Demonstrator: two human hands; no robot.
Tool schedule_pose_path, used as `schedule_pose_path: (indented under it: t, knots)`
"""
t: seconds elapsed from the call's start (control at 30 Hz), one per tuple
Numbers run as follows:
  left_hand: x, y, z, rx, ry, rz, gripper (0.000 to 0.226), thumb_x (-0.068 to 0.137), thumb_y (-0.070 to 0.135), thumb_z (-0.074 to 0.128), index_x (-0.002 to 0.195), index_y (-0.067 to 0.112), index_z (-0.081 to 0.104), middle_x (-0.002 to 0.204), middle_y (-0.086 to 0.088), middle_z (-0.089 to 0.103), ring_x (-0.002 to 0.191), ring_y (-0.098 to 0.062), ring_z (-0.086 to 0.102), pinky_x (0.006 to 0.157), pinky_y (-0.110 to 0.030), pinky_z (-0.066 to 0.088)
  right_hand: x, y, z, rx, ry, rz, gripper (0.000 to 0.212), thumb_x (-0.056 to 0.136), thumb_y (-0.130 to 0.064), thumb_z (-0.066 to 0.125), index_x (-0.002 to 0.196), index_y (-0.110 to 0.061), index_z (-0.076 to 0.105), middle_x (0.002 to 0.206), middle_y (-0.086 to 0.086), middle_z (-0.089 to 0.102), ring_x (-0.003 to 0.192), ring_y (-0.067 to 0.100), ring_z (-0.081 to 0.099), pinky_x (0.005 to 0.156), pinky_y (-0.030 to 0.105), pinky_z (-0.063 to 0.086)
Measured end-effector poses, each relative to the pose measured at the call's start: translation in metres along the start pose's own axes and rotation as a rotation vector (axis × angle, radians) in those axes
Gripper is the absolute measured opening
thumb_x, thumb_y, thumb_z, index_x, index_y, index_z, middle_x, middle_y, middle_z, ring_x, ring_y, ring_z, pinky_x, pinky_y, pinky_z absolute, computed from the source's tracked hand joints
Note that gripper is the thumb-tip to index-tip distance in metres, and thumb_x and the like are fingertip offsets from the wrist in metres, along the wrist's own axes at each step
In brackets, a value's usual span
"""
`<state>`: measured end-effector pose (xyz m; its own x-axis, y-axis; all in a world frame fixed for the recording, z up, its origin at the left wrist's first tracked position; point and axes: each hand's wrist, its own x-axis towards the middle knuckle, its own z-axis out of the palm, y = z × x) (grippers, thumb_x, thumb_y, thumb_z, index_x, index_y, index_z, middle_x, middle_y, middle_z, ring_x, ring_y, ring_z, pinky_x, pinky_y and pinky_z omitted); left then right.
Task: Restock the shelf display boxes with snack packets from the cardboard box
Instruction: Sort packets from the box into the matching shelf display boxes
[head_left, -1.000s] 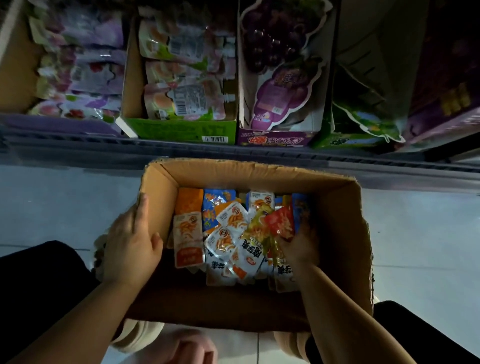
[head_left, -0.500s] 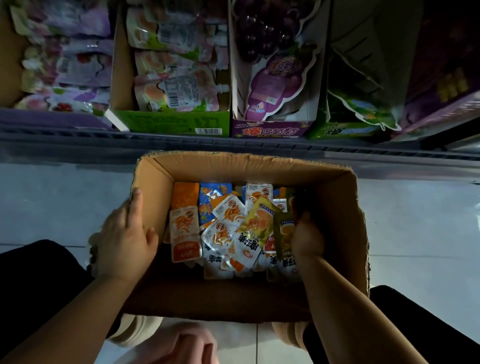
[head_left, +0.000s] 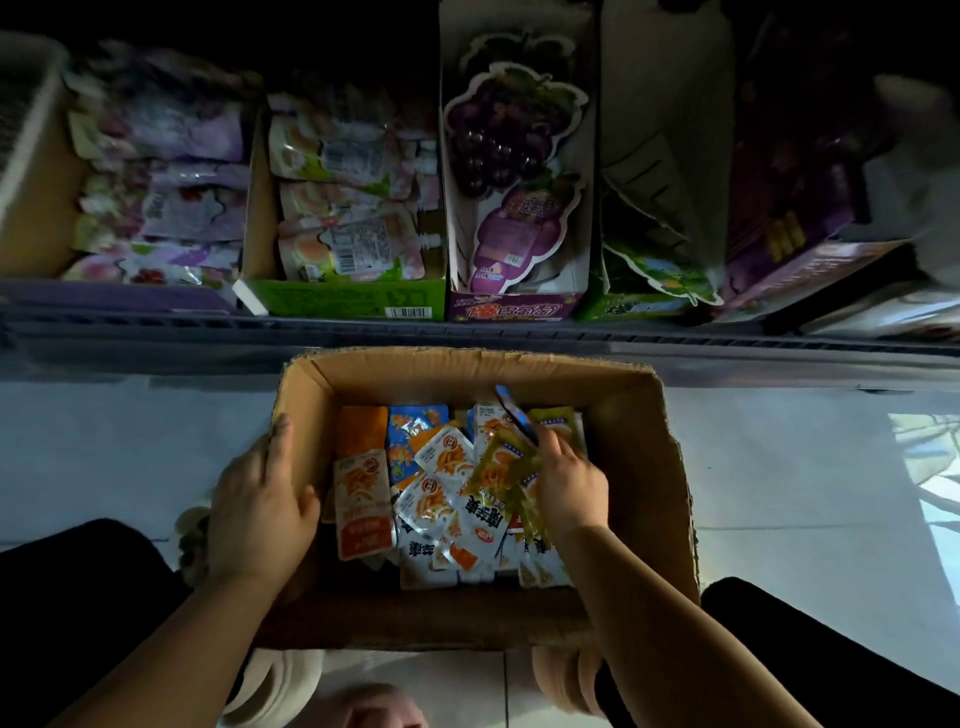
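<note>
Left hand (head_left: 260, 499) grips left wall of cardboard box (head_left: 649, 467), thumb inside; right hand (head_left: 569, 483) pinches blue packet (head_left: 511, 410) near far-right corner.

Left hand (head_left: 260, 499) gripping cardboard box (head_left: 467, 371) wall, right hand (head_left: 569, 483) among snack packets (head_left: 441, 488), shelf display boxes (head_left: 343, 301) beyond

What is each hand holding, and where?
The left hand grips the cardboard box by its left wall. The right hand seems to pinch a blue packet by its lower end.
</note>
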<state>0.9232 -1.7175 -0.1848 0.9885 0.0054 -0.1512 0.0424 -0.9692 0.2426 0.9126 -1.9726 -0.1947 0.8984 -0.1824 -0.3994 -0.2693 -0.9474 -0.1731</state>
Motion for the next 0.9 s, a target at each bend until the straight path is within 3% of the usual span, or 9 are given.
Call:
schedule_pose_path:
  t: [0.13,0.2,0.27,0.37,0.47,0.57,0.67,0.77,0.9]
  knots:
    - [-0.003,0.001,-0.013,-0.044,-0.045,-0.032,0.076,0.067,0.004,0.075,0.133,-0.006,0.038,0.118,-0.035,0.052,0.107,-0.051,0.049,0.094,-0.059,0.035,-0.02,-0.009,-0.023,0.018,0.202,-0.149,0.047,0.09,-0.006,0.047,0.135,-0.014,0.041,0.127,0.005,0.059,0.11,0.023,0.06,0.08,0.03,0.05]
    - [-0.004,0.012,-0.032,-0.065,-0.037,-0.071,0.07,0.078,0.016,0.067,0.137,-0.001,0.033,0.133,-0.029,0.044,0.122,-0.044,0.04,0.105,-0.052,0.024,-0.031,-0.012,-0.038,-0.001,0.372,-0.275,0.047,0.067,-0.01,0.074,0.113,-0.012,0.063,0.098,0.003,0.073,0.082,0.018,0.071,0.058,0.024,0.054]
    - [-0.001,0.029,-0.057,-0.127,-0.073,-0.12,0.061,0.089,0.028,0.052,0.141,0.007,0.028,0.142,-0.019,0.037,0.13,-0.034,0.034,0.108,-0.042,0.021,-0.042,-0.016,-0.053,-0.033,0.45,-0.35,0.06,0.046,-0.016,0.088,0.102,-0.016,0.067,0.086,-0.002,0.075,0.072,0.012,0.072,0.052,0.021,0.054]
    - [0.003,0.057,-0.102,-0.602,-0.161,-0.265,0.047,0.094,0.034,0.042,0.132,0.008,0.043,0.13,-0.016,0.05,0.117,-0.03,0.048,0.097,-0.037,0.038,-0.063,-0.03,-0.086,0.041,0.6,-0.562,0.037,0.067,-0.015,0.064,0.104,-0.015,0.061,0.09,0.003,0.074,0.079,0.018,0.072,0.056,0.031,0.059]
    - [0.002,0.077,-0.147,-1.182,-0.448,-0.338,0.045,0.09,0.045,0.04,0.113,0.01,0.058,0.106,-0.01,0.062,0.089,-0.02,0.059,0.074,-0.03,0.046,-0.088,-0.054,-0.126,0.06,0.771,-0.788,0.027,0.077,-0.023,0.045,0.097,-0.013,0.061,0.091,0.005,0.074,0.082,0.019,0.072,0.062,0.032,0.059]
    - [-0.002,0.085,-0.189,-1.222,-0.699,-0.171,0.05,0.081,0.051,0.043,0.108,0.013,0.061,0.097,-0.005,0.066,0.086,-0.019,0.063,0.074,-0.029,0.05,-0.103,-0.064,-0.153,0.041,0.904,-1.0,0.028,0.099,-0.026,0.031,0.096,-0.016,0.057,0.097,0.002,0.073,0.091,0.017,0.069,0.079,0.029,0.053]
    - [-0.009,0.09,-0.219,-1.199,-0.795,-0.017,0.024,0.078,0.032,0.055,0.093,0.016,0.066,0.084,-0.002,0.072,0.077,-0.015,0.068,0.07,-0.028,0.054,-0.109,-0.066,-0.173,0.051,1.005,-1.083,0.022,0.1,-0.023,0.032,0.095,-0.019,0.053,0.101,0.0,0.072,0.101,0.013,0.06,0.089,0.03,0.045]
    - [-0.012,0.088,-0.23,-1.319,-0.82,-0.007,0.018,0.082,0.004,0.054,0.077,0.013,0.068,0.069,-0.007,0.072,0.059,-0.014,0.068,0.056,-0.024,0.056,-0.109,-0.073,-0.184,0.054,1.071,-1.077,0.024,0.098,-0.019,0.029,0.095,-0.023,0.053,0.104,-0.002,0.071,0.105,0.015,0.054,0.093,0.033,0.039]
    - [-0.007,0.088,-0.233,-1.491,-0.772,0.034,0.021,0.064,0.002,0.058,0.078,0.011,0.071,0.073,-0.013,0.072,0.059,-0.018,0.069,0.053,-0.025,0.057,-0.098,-0.084,-0.19,0.043,1.242,-0.927,0.019,0.088,-0.016,0.045,0.094,-0.032,0.054,0.117,-0.005,0.054,0.111,0.021,0.047,0.099,0.036,0.031]
